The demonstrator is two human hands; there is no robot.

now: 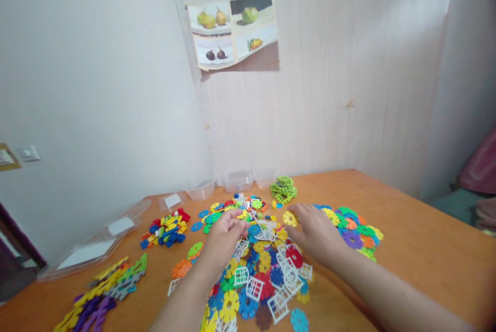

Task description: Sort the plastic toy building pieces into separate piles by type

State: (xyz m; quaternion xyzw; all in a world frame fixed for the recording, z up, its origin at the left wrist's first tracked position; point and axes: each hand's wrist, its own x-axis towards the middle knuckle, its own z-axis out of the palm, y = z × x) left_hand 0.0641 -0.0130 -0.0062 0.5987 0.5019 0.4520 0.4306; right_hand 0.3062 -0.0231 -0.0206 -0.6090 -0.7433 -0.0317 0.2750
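No readable writing anywhere; white labels on the clear lids (87, 252) at far left are blank or too blurred to read. Fruit poster (233, 31) on the wall, no text visible.

Left hand (223, 236) rests over the disc pile (263, 270) at desk centre, fingers curled together; whether it pinches a piece, cannot tell. Right hand (315, 234) lies palm down just right of it, fingers loosely together, fingertips touching a yellow disc (289, 218); not clearly gripped. Hands near each other, not touching.

White grid pieces (284, 270) mixed into the pile between and below the hands. Second disc heap (354, 231) just right of the right hand. Green stack (283, 190) behind, near the wall. Bricks (166, 229) left of the left hand. Long strips (103, 290) at the near left edge. Clear tubs (238, 181) against the wall.

Desk (426, 249) bare along its right side and right near edge; left side crowded up to the edge.
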